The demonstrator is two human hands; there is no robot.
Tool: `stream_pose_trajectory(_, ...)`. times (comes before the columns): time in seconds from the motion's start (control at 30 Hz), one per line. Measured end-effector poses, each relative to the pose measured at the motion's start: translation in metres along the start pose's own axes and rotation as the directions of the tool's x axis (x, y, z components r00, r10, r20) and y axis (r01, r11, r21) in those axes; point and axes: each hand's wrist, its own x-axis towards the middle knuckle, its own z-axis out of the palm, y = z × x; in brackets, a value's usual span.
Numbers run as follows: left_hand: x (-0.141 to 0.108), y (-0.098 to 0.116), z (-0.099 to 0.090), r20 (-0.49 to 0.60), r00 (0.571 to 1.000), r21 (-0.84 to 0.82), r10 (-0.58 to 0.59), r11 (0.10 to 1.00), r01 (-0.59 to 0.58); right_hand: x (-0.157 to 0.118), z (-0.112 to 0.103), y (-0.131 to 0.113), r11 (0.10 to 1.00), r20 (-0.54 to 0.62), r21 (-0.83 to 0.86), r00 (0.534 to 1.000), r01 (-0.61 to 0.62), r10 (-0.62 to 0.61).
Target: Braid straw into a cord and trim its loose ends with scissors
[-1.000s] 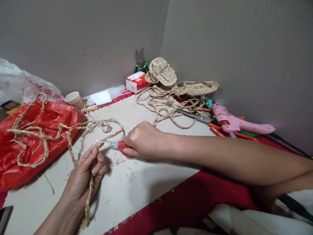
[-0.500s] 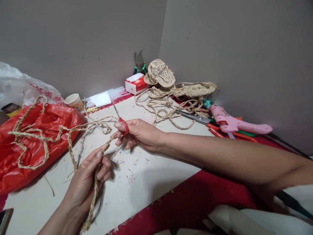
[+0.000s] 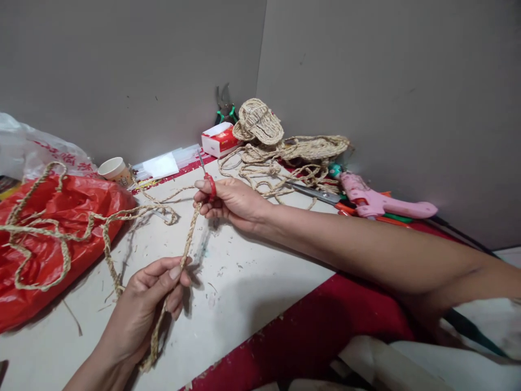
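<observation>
Braided rope (image 3: pixel 188 244) is pinched by L hand (image 3: pixel 148 293), stretched twd 1 o'clock & also pinched by R hand (image 3: pixel 230 202). Red-handled scissors (image 3: pixel 210 186) are held in R hand too, blades twd 11 o'clock.

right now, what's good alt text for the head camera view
The left hand and right hand hold a braided cord between them, the right also holding small red-handled scissors, above a pale work surface. Looped cord lies over a red plastic bag at left; coiled cord and a pink glue gun lie toward the right.
</observation>
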Motion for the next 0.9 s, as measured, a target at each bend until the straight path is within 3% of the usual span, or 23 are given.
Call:
stream_pose_trajectory(0.17, -0.003, 0.002, 0.003, 0.046, 0.997, -0.055, -0.054, 0.997, 0.056, -0.001, 0.002, -0.002, 0.999, 0.019, -0.045, 1.0, -0.002, 0.002)
stream_pose_trajectory(0.3, -0.003, 0.001, 0.006, 0.007, 0.999, -0.071, -0.046, 0.996, 0.046, -0.002, 0.003, -0.002, 0.998, 0.023, -0.06, 1.0, 0.005, -0.003)
stream_pose_trajectory(0.5, -0.004, -0.003, 0.004, -0.061, 0.998, 0.046, 0.02, 0.999, -0.017, -0.001, 0.001, 0.002, 0.994, 0.059, -0.099, 0.998, 0.041, -0.036)
stream_pose_trajectory(0.67, -0.004, -0.005, 0.006, -0.073, 0.997, 0.162, 0.007, 0.987, 0.005, -0.001, 0.001, 0.006, 0.993, 0.095, -0.111, 0.995, 0.035, -0.024)
stream_pose_trajectory(0.8, -0.008, -0.005, 0.013, -0.191, 0.967, 0.353, 0.168, 0.931, -0.092, -0.002, 0.003, 0.008, 0.994, 0.104, -0.105, 0.995, 0.022, -0.011)
stream_pose_trajectory(0.9, -0.01, -0.006, 0.012, -0.21, 0.933, 0.504, 0.293, 0.85, -0.154, -0.004, 0.004, 0.009, 0.994, 0.117, -0.105, 0.993, 0.008, 0.004)
